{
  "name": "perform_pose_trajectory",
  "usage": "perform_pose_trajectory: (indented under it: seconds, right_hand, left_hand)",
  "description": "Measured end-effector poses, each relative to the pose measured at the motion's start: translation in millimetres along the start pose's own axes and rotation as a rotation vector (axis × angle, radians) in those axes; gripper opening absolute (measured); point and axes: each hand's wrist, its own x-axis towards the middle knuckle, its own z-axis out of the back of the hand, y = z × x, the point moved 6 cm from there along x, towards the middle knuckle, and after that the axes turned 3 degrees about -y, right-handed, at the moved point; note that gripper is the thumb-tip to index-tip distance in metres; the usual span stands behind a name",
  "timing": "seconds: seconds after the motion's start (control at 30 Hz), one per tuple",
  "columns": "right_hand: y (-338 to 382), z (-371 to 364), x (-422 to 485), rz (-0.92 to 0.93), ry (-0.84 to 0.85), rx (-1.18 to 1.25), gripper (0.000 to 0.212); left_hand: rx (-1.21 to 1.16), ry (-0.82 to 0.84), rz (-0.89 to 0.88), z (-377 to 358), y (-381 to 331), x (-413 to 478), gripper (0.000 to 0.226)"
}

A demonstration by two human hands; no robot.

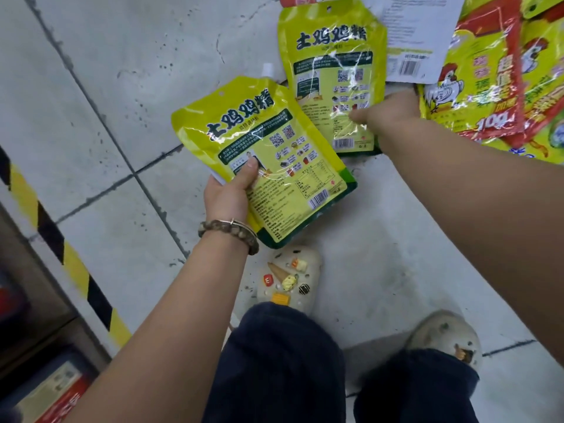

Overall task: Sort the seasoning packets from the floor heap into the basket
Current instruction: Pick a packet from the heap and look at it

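My left hand (230, 193) grips a yellow-green seasoning packet (274, 160) by its left edge, thumb on its printed back, and holds it above the tiled floor. My right hand (389, 112) pinches the lower right edge of a second, matching yellow-green packet (332, 71) that lies further away. At the top right lies a heap of larger yellow and red packets (494, 87) with a rooster picture. No basket is in view.
A white packet (418, 35) with a barcode lies face down beside the heap. My two feet in pale clogs (288, 277) stand on the grey tiles. A yellow-black hazard stripe (61, 239) runs along the left, next to low shelving (36, 346).
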Motion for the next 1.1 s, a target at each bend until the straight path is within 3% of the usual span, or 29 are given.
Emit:
perform_pose_trajectory:
  seconds: [0.17,0.23,0.3,0.37,0.4,0.57,0.63,0.67,0.73,0.8,0.87,0.97,1.1]
  right_hand:
    - [-0.8,27.9,-22.5,0.141,0.086,0.146,0.045]
    - [-12.7,56.5,-37.8,0.152,0.035,0.202,0.049]
    - [-27.9,94.6,-56.9,0.133,-0.045,0.281,0.060]
    - [-45.7,138.4,-79.6,0.124,-0.110,0.403,0.049]
    - [-53.7,162.0,-94.4,0.121,-0.145,0.456,0.041]
    - [-93.3,287.1,-176.3,0.094,-0.347,0.674,0.045]
    - [-112.0,337.1,-206.8,0.073,-0.445,0.774,0.043]
    - [-121.0,361.8,-222.3,0.066,-0.498,0.814,0.042]
    - [-139.5,411.5,-254.4,0.069,-0.618,0.885,0.041]
    - [-161.0,457.9,-286.2,0.060,-0.749,0.947,0.044]
    - [-189.3,497.5,-316.1,0.039,-0.870,0.998,0.046]
    - [-238.3,549.5,-359.6,0.022,-1.060,1.051,0.051]
    - [-317.3,603.5,-407.1,0.008,-1.273,1.130,0.052]
  left_hand:
    - [0.042,0.032,0.033,-0.2,-11.5,-15.0,0.014]
    - [0.058,0.063,0.065,-3.9,-19.2,-26.3,0.015]
    - [0.066,0.125,0.086,-14.3,-29.2,-43.4,0.031]
    - [0.095,0.209,0.088,-30.6,-40.9,-67.2,0.040]
    - [0.109,0.259,0.070,-42.4,-47.9,-80.7,0.038]
    - [0.222,0.457,0.018,-118.4,-73.9,-183.4,0.010]
    - [0.271,0.546,0.018,-153.6,-77.2,-231.6,0.011]
    - [0.299,0.609,0.027,-172.7,-76.6,-259.1,0.017]
    - [0.343,0.714,0.038,-209.7,-70.9,-311.8,0.071]
    - [0.378,0.785,0.002,-242.9,-61.2,-365.4,0.090]
    - [0.441,0.861,0.017,-271.9,-41.1,-424.3,0.075]
    - [0.596,1.020,-0.063,-307.2,0.8,-513.0,0.010]
    - [0.740,1.317,-0.156,-341.1,72.9,-622.2,0.017]
